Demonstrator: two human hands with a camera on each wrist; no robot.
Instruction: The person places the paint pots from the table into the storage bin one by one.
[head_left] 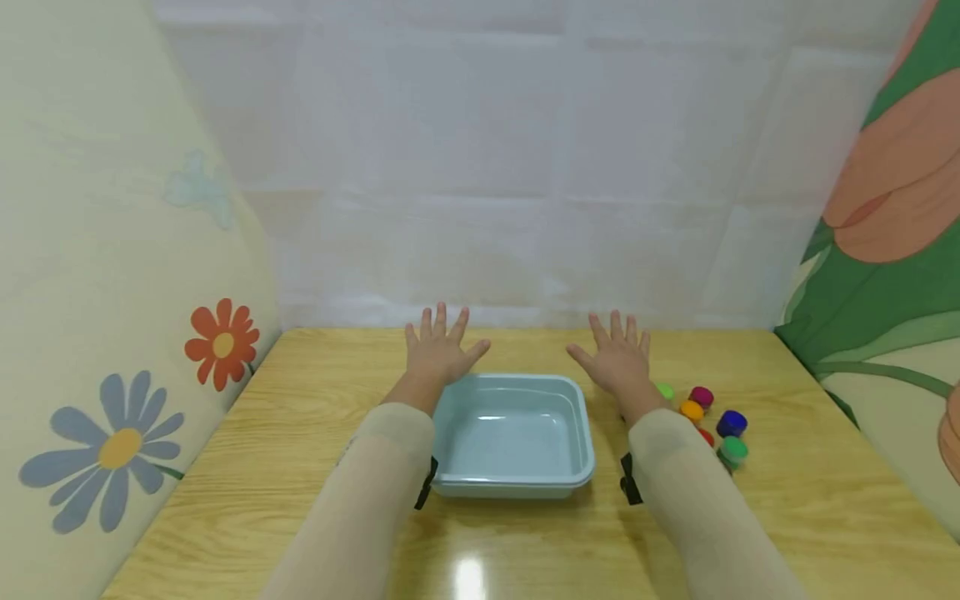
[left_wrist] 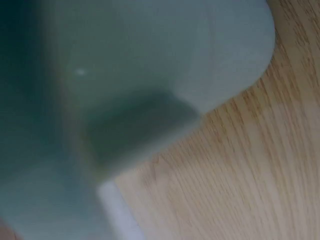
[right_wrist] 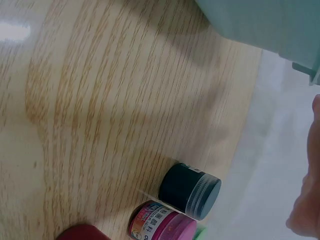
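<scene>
Both hands are stretched forward with fingers spread, and neither holds anything. My left hand (head_left: pixel 438 357) is over the back left corner of a pale blue plastic basin (head_left: pixel 513 489). On the other side, my right hand (head_left: pixel 621 364) is beyond the basin's back right corner, close to a group of small paint jars. Those include a magenta jar (head_left: pixel 702 397), an orange jar (head_left: pixel 692 412) and a blue jar (head_left: pixel 732 423); the right forearm partly hides others. The right wrist view has a dark jar (right_wrist: pixel 181 187) beside a pink labelled jar (right_wrist: pixel 162 222). The basin's blurred side fills much of the left wrist view.
The wooden table (head_left: pixel 300 467) runs back to a white cloth (head_left: pixel 480 167). A flower-printed panel (head_left: pixel 112 275) rises on the left, and another panel (head_left: pixel 892 317) on the right. A green-lidded jar (head_left: pixel 733 451) sits nearest the right forearm.
</scene>
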